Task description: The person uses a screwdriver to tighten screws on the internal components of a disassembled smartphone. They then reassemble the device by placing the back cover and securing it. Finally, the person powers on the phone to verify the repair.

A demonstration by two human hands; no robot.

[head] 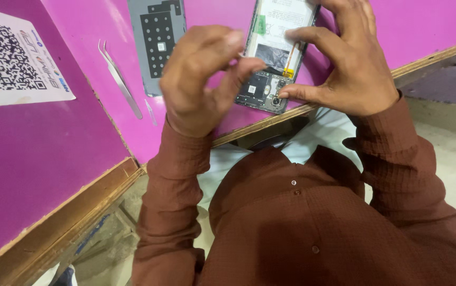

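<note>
Magenta laminate tabletop (53, 153) carries an opened phone (275, 58), flat and rectangular. Right hand (352, 63) grasps its edges; left hand (199, 79) hovers half-curled, holding nothing visible. Slim steel tweezers (119, 79) lie left.

Glossy magenta laminate on the worktop (53, 153) with a raw wood edge — shiny metal tweezers (119, 79), matt grey plastic back cover (146, 53), ribbed brown cloth sleeve (175, 159).

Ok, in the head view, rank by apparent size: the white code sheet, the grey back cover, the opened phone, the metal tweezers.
1. White printed code sheet, cut by the frame edge
2-3. Grey phone back cover and opened phone: alike, both partly hidden
4. Slim metal tweezers
</note>
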